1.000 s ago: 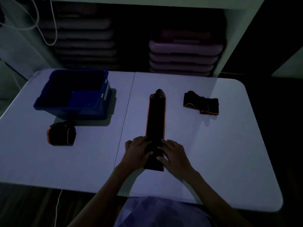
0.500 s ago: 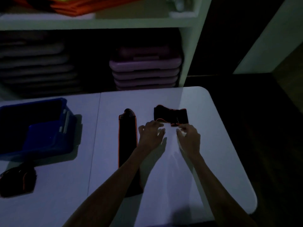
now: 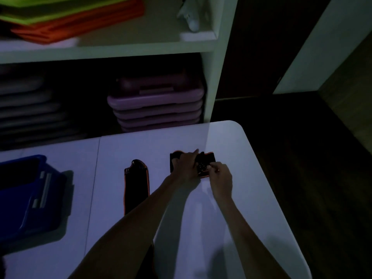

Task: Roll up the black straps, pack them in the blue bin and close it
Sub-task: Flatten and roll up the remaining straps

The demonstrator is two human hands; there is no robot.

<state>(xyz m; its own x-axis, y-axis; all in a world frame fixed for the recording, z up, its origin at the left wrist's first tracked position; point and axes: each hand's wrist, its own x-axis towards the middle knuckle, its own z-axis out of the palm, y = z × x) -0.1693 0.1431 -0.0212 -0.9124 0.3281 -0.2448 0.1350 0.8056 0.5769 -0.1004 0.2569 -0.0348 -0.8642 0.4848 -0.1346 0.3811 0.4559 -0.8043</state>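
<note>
Left hand point(image 3: 186, 166) and right hand point(image 3: 220, 176) both grip the folded black strap point(image 3: 203, 168) on the table point(image 3: 231, 218)

A dim gym storeroom: behind the white folding table point(image 3: 241, 198), a white shelf unit point(image 3: 215, 77) holds stacked purple step platforms point(image 3: 157, 105), grey ones point(image 3: 30, 109) to their left, and orange and green mats point(image 3: 70, 19) above.

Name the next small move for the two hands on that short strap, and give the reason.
Probably draw the short strap toward the table's near edge and flatten it for rolling. The left hand lies over its left part and the right hand pinches its near right corner, yet it lies crumpled far out on the table. The long strap beside it lies flat and unrolled.
</note>
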